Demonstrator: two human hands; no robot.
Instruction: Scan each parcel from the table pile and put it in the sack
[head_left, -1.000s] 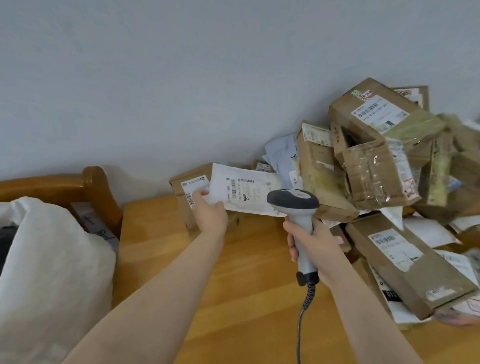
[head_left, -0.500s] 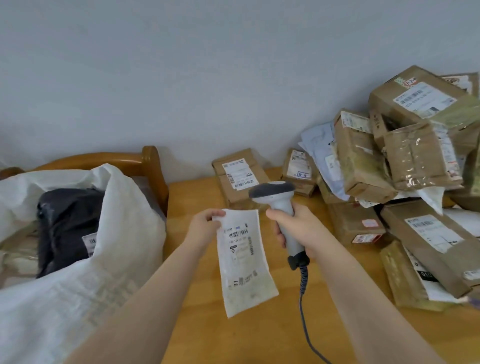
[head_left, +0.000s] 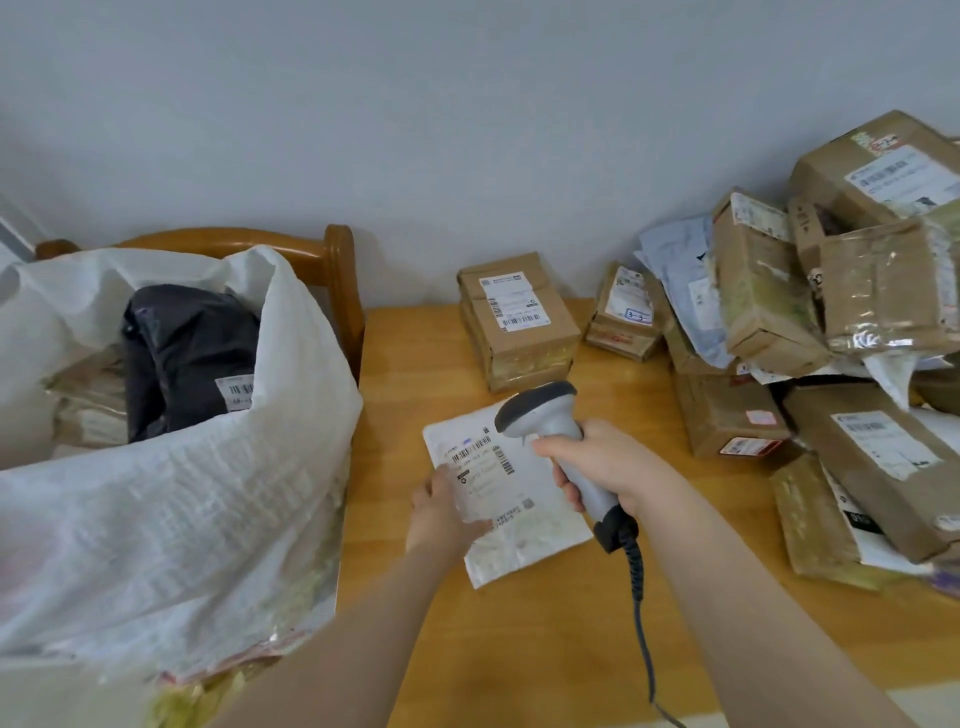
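A: Why hold white mailer (head_left: 524, 525) label-up, pinched in left hand (head_left: 447, 512), at table (head_left: 545, 654) middle?
B: To face label (head_left: 483, 460) toward barcode scanner (head_left: 543, 413) gripped in right hand (head_left: 602, 467); then left, into open sack (head_left: 182, 519).

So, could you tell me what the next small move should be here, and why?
Probably squeeze the trigger to scan: the right hand grips the scanner with its head right over the barcode label on the white envelope, which the left hand holds label-up. The sack stands open on the left.
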